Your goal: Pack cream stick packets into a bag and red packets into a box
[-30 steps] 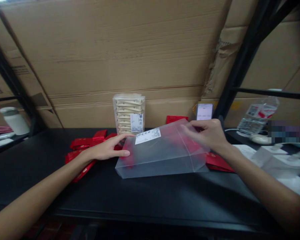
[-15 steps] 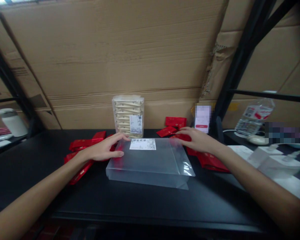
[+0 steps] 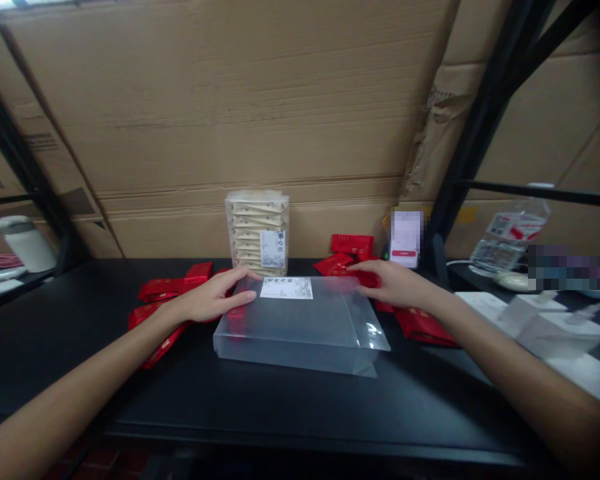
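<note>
A clear plastic box with a white printed label lies flat on the black table, its flap sticking out at the right end. My left hand rests at the box's far left corner, thumb on the top face and fingers apart along the back edge. At the far right corner is my right hand, fingers stretched towards the box and thumb apart from them; its fingertips are partly hidden. Red packets lie beside both hands, a pile on the left and another under the right wrist.
Behind the box stands a clear pack of cream sachets. More red packets and a lit phone are at the back right. White chargers, a water bottle and a white flask stand at the sides, near black frame posts.
My left thumb has slid slightly right over the box top. My right hand's fingers have shifted a little right, uncovering more of the red packets. The box has hardly moved.
</note>
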`<state>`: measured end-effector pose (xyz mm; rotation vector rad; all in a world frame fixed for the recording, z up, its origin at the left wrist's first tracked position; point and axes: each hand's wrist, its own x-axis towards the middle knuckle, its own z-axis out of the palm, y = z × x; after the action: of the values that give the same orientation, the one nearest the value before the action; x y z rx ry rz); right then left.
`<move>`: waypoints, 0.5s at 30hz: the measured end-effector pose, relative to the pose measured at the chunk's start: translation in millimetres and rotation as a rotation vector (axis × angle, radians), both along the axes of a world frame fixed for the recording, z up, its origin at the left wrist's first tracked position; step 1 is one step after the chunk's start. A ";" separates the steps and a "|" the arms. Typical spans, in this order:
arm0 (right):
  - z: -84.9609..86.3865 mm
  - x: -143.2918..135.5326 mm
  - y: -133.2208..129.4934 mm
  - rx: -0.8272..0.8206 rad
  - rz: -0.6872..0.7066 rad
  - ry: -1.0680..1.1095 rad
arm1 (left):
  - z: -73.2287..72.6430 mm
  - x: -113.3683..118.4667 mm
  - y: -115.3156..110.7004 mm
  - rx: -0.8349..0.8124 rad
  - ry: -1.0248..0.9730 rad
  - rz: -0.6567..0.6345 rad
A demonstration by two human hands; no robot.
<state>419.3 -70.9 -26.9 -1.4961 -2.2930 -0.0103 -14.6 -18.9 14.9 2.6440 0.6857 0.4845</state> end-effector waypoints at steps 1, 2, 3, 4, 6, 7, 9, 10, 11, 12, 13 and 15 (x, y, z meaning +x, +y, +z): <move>-1.2 0.2 0.2 -0.010 0.017 0.003 | 0.1 0.2 0.0 0.004 -0.002 0.001; -2.9 0.2 0.5 -0.018 0.036 0.011 | 0.2 0.4 0.0 0.008 -0.005 0.001; -4.8 0.1 0.9 -0.021 0.049 0.021 | 0.2 0.7 0.0 0.012 -0.007 0.001; -6.7 -0.3 1.2 -0.017 0.053 0.032 | 0.3 1.0 -0.1 0.015 -0.009 -0.001; -9.9 -1.7 1.8 0.005 0.033 0.054 | 0.6 1.6 -0.5 0.024 -0.016 -0.007; -10.8 -2.6 1.8 0.013 0.019 0.063 | 0.8 1.9 -0.8 0.026 -0.021 -0.011; -11.3 -4.2 1.7 0.020 0.009 0.067 | 1.2 2.5 -1.5 0.032 -0.033 -0.022; -11.0 -4.8 1.7 0.025 0.011 0.065 | 1.4 2.7 -1.8 0.034 -0.040 -0.029; -10.5 -5.2 1.7 0.033 0.015 0.062 | 1.5 2.9 -2.0 0.034 -0.046 -0.036; -9.7 -5.4 1.7 0.044 0.019 0.058 | 1.5 2.9 -2.0 0.034 -0.049 -0.041; -8.8 -5.4 1.9 0.056 0.021 0.056 | 1.4 2.9 -1.9 0.034 -0.050 -0.043; -6.3 -4.8 2.2 0.080 0.014 0.058 | 1.0 2.6 -1.1 0.032 -0.044 -0.038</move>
<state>414.5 -68.7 -33.2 -1.4214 -2.2304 -0.0536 -12.1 -20.0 15.9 2.6622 0.6181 0.5457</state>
